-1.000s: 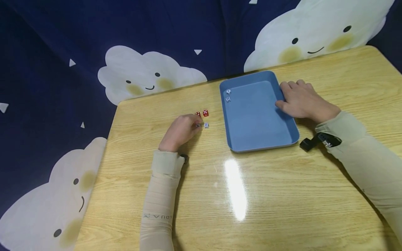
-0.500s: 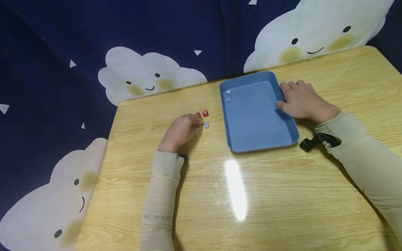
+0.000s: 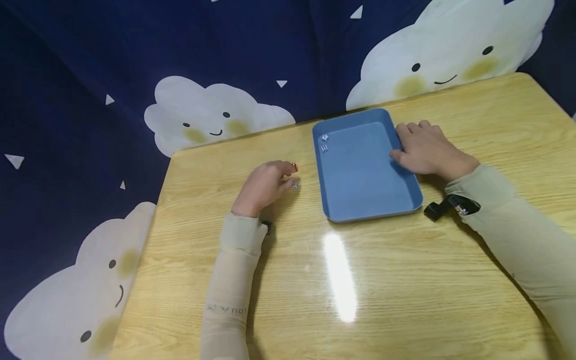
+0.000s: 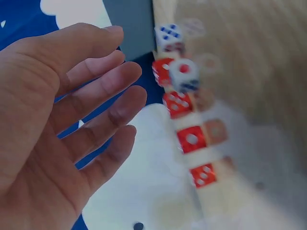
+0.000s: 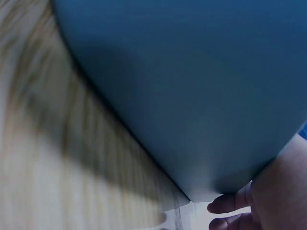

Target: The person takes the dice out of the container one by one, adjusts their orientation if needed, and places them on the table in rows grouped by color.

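My left hand [image 3: 265, 185] hovers by the dice on the table, its fingers loosely bent and apart with nothing between them. In the left wrist view, a white die [image 4: 184, 75] and another white die [image 4: 169, 37] stand close to several red dice [image 4: 192, 139], which form a row. From the head, my hand hides most of them; part of a red die [image 3: 294, 168] and a white die [image 3: 294, 185] show. My right hand [image 3: 429, 150] holds the right wall of a blue tray [image 3: 369, 218], thumb over the rim. Two white dice [image 3: 325, 148] lie at the tray's left side.
The light wood table [image 3: 288, 300] carries a bright glare streak in front of the tray. A dark blue curtain [image 3: 252, 40] with white clouds hangs behind the table's far edge and left side.
My left hand has shifted slightly right over the dice, and its fingers have parted. The whole head view has tilted a little. My right hand stays at the tray.
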{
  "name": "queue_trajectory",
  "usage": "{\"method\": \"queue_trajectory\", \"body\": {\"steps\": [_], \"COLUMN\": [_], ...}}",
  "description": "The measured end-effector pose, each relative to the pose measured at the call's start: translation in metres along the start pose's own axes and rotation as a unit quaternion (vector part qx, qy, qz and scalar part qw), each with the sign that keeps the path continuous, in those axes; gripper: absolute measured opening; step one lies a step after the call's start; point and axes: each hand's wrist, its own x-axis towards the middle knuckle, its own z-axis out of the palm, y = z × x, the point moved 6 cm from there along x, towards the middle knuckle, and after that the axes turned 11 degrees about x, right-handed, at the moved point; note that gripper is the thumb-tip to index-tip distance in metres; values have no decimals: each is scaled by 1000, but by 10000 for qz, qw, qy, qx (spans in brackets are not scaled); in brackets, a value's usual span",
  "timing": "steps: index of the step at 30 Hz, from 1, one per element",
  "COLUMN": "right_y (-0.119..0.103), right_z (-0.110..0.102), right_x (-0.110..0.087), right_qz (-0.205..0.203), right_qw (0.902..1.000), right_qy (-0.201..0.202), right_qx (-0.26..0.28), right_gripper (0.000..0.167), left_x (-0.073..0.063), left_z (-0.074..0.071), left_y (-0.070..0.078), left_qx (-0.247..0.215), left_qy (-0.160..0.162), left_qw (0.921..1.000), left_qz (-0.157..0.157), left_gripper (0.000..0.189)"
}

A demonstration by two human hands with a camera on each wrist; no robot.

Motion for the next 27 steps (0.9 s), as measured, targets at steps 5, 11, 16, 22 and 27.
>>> {"method": "queue_trajectory", "body": {"steps": [5,11,16,22,27], "right_y": [1,1,1,2,3], "right_z": [3,7,6,2,1], "right_x": [0,0,0,-1,-1], "right_qz": [11,31,-11,-14,53], "right_qw": [10000,9999,9999,9999,9999], "right_qy": [-52,-51,58,97,79], "right_qx": [43,94,110,110,91], "right_gripper": [57,57,55,53,55], "left_x": [15,33,47,63,76], "left_z": [-5,-6,-9,-10,-8], "left_y": [13,27,32,40,45], "left_qx": [283,568,632,744,953], "left_qy": [-73,28,245,276,236], "left_qw": [9994,9980,9975,9967,9949], "left_qz": [179,278,197,157,228], "left_gripper": [22,23,23,21,22]}}
